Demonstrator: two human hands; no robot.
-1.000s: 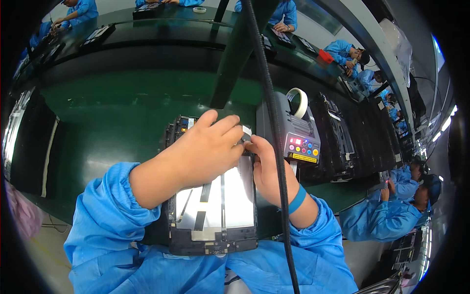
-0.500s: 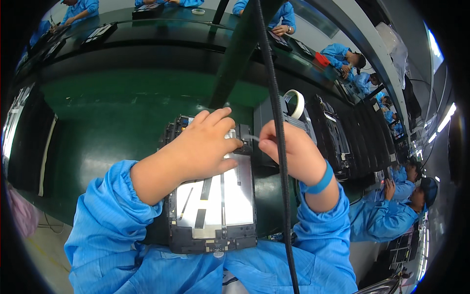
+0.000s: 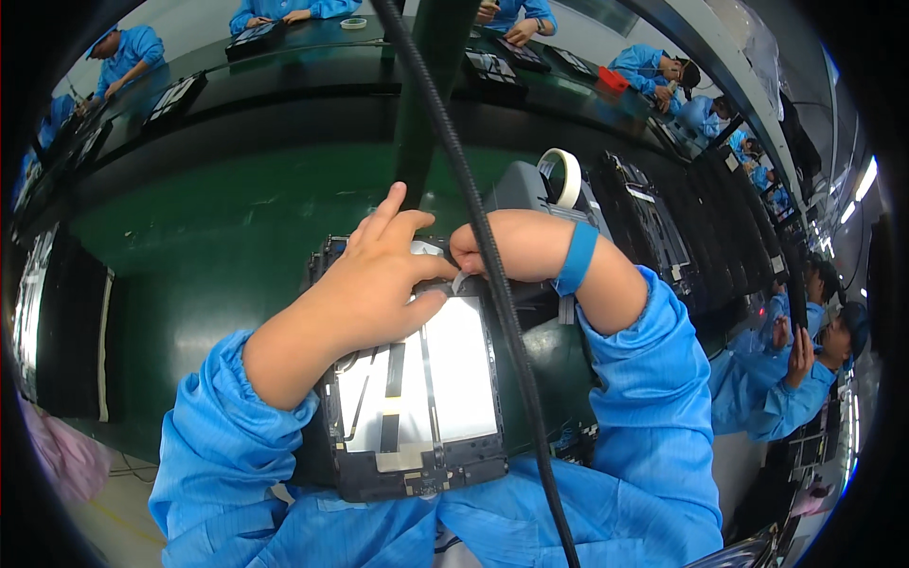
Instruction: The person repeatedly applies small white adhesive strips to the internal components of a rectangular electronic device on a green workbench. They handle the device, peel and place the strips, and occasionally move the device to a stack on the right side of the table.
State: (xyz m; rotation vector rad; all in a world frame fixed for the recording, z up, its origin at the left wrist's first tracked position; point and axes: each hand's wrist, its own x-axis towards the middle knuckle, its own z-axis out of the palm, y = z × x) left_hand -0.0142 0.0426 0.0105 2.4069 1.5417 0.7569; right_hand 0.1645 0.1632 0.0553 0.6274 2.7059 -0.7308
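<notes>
An opened tablet-like device [image 3: 464, 379] with silvery panels and a black frame lies in front of me, its near end by my body. Over its far part rests my left hand [image 3: 374, 275], fingers spread, index fingertip near a short whitish translucent strip [image 3: 460, 282]. My right hand [image 3: 507, 244], a blue band on its wrist, is closed in a pinch at the strip's upper end. The strip hangs curved from those fingers towards the device's far right part; whether its lower end is stuck down cannot be made out. A black cable partly covers the right hand.
Beyond my right hand stands a grey tape dispenser [image 3: 519, 189] with a cream tape roll [image 3: 574, 185]. Several black device frames [image 3: 653, 222] stand in a row at right. A dark stack [image 3: 71, 322] sits at far left. A black braided cable [image 3: 454, 151] crosses the view. Other people work around.
My right hand has moved left, close to the left fingertips, its forearm now more level. The strip went from stretched sideways to hanging curved. The view has shifted slightly.
</notes>
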